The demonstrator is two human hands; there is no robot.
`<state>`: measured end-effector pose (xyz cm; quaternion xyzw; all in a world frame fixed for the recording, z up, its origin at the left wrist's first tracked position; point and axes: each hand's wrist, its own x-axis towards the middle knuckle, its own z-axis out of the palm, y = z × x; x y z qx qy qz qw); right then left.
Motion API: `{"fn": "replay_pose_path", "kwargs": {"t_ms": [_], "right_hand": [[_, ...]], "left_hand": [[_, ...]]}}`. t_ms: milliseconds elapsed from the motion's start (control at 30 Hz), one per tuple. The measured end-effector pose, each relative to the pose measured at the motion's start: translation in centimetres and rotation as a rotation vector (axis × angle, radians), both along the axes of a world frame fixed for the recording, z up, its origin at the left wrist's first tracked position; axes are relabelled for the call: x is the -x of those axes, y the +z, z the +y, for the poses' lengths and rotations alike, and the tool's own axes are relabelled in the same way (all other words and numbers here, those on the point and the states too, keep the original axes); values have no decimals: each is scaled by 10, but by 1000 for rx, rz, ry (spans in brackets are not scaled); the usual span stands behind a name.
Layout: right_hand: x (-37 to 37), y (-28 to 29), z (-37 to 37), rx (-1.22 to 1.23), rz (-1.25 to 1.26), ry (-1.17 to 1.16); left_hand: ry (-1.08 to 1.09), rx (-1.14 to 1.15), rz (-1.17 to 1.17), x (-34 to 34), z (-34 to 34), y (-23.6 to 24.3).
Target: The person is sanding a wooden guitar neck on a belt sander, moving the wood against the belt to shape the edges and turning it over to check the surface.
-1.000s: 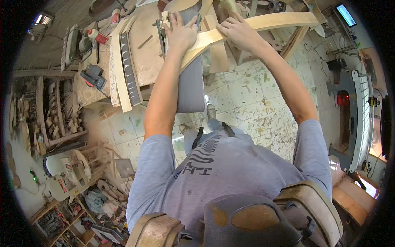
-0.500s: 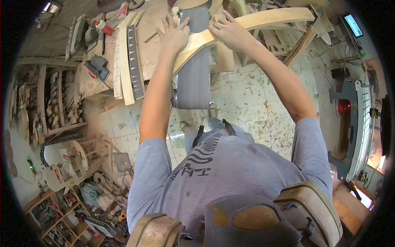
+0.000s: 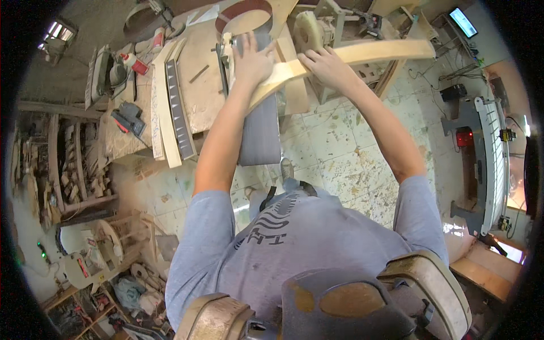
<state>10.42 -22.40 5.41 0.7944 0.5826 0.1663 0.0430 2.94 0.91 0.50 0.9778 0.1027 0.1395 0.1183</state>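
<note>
Over the belt (image 3: 260, 137), wood (image 3: 290, 70) is touched by the left hand (image 3: 254, 65), fingers splayed, and gripped by the curled right hand (image 3: 330, 68).

Floor (image 3: 362, 147): open room right of the belt (image 3: 260, 141)
Curved wood (image 3: 385, 52): bars the way across the belt
Surface (image 3: 205, 102): gap left of the belt, then wooden strips (image 3: 165, 107) block
Brown loop (image 3: 220, 24): obstacle beyond the belt

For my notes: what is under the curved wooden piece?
A grey belt lies under it, visible on the near side; the stretch covered by the wooden piece and left hand is hidden.
</note>
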Motion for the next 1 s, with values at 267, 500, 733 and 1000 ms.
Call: {"fn": "replay_pose_path", "kwargs": {"t_ms": [267, 500, 733, 1000], "right_hand": [[34, 96, -102, -425, 432, -173], [141, 126, -123, -1237, 1467, -143], [221, 123, -104, -1375, 1631, 47], [249, 118, -91, -1367, 1721, 129]], "left_hand": [[-179, 1071, -49, 39, -3, 258], [-468, 1067, -617, 110, 33, 273], [-646, 1214, -261, 140, -8, 216], [-694, 1150, -139, 200, -13, 175]]}}
